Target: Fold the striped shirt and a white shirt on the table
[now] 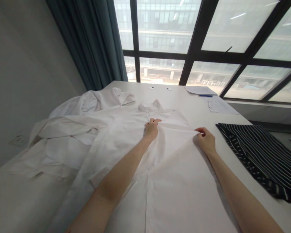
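Observation:
A white button-up shirt [181, 181] lies spread out on a white table, its collar [150, 106] toward the window and its button front running down the middle. My left hand [152, 127] rests on the upper chest beside the front opening, fingers bent and closed on the cloth. At the right edge of the shirt, my right hand [206, 139] pinches the fabric between thumb and fingers, and a crease stretches between the two hands. The shirt's left-hand side overlaps a heap of other white garments [63, 149].
A black-and-white striped folded cloth [259, 152] lies along the table's right edge. Papers [200, 90] and a blue pen [205, 95] are at the back right of the table [174, 97]. Behind are windows and a dark curtain [94, 42]; a wall stands left.

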The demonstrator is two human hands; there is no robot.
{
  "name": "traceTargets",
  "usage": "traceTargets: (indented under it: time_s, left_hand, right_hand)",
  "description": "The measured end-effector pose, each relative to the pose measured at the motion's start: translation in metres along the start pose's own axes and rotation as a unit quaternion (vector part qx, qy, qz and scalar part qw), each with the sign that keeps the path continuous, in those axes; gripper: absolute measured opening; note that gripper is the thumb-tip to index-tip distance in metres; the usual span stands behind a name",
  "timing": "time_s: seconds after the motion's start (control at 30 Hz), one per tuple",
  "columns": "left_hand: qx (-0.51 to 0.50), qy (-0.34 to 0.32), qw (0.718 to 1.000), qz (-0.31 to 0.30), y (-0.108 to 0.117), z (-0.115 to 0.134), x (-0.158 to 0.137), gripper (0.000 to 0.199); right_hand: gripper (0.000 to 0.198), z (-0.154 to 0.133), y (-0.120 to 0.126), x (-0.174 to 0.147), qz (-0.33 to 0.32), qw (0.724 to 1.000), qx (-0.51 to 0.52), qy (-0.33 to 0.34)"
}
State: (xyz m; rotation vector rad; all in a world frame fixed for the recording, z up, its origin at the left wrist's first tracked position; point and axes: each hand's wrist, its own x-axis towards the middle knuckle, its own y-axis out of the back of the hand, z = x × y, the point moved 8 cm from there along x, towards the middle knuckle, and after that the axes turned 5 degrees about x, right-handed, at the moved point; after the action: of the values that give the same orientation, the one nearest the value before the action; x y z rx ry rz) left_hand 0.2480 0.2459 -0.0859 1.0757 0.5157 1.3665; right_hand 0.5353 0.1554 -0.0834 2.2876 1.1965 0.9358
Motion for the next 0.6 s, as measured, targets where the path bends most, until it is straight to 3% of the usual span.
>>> traceTargets:
  time_s: [0.3,0.5,0.6]
  left_hand:
    - [-0.024,0.028,0.999,0.009,0.004,-0.003,0.001,0.037]
    - [-0.027,0.004,1.000,-0.004,0.000,0.000,0.002,0.026]
    - [-0.025,-0.017,0.999,-0.015,-0.003,0.002,0.001,0.027]
  right_hand:
    - [0.023,-0.005,-0.003,0.002,-0.004,0.997,0.002,0.075]
    - [0.022,-0.024,-0.012,-0.004,-0.047,0.982,0.005,0.182]
    - [0.023,-0.022,-0.017,-0.005,-0.061,0.979,-0.008,0.196]
